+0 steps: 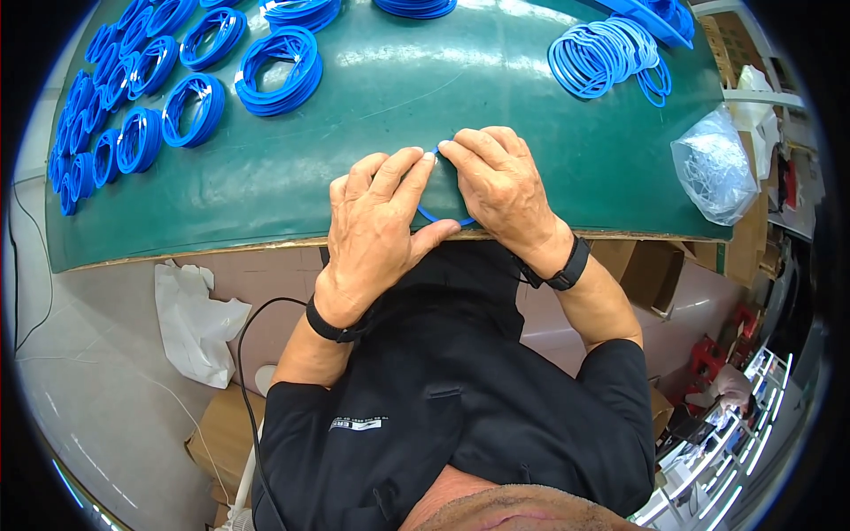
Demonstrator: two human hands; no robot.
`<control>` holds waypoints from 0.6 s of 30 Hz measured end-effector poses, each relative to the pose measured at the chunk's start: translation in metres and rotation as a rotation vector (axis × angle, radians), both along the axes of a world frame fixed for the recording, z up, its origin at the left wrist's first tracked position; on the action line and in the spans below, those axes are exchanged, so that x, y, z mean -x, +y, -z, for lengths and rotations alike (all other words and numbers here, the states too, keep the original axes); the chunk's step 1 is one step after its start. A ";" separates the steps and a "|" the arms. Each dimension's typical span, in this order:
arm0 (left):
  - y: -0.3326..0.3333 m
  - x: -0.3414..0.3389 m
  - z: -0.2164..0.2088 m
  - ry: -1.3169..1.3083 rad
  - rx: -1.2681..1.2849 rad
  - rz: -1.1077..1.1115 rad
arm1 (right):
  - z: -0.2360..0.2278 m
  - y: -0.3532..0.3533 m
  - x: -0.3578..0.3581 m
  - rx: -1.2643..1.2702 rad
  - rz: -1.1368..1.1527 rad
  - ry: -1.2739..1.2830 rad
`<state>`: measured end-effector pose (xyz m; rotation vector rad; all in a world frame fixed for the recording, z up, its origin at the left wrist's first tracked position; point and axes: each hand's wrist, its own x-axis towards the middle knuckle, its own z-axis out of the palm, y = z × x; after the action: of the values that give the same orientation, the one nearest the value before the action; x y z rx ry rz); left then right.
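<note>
A thin blue ring (428,215) lies on the green table near its front edge, between my two hands. My left hand (374,212) rests over its left side, fingertips pressed together at the top and the thumb reaching toward the bottom of the ring. On the other side, my right hand (503,184) pinches the top right of the ring with curled fingers. The fingertips of both hands nearly meet at the far side of the ring. Much of the ring is hidden beneath the hands.
Bundled coils of blue rings (280,73) stand in rows at the left of the green table (372,106). Loose blue rings (591,60) lie fanned out at the far right beside a blue tray (651,25). A clear plastic bag (714,166) of thin white strips sits at the right edge.
</note>
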<state>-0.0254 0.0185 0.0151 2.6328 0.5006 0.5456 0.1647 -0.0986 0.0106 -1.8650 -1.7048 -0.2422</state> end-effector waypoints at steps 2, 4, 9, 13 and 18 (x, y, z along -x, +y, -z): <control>0.000 0.000 0.000 0.001 -0.001 0.000 | 0.000 0.000 0.000 -0.004 0.001 -0.001; 0.000 0.000 0.000 0.001 -0.001 0.000 | 0.000 0.001 0.001 -0.003 0.007 0.003; 0.000 0.000 0.000 0.005 -0.001 0.003 | -0.001 0.001 0.001 0.004 0.004 0.002; 0.000 0.000 -0.001 0.002 0.004 0.000 | -0.001 0.000 0.001 0.006 0.002 0.009; 0.000 0.000 -0.002 0.000 0.012 -0.002 | 0.000 0.000 0.001 0.003 0.008 -0.002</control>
<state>-0.0256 0.0182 0.0168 2.6212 0.5048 0.5408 0.1639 -0.0989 0.0103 -1.8742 -1.7005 -0.2454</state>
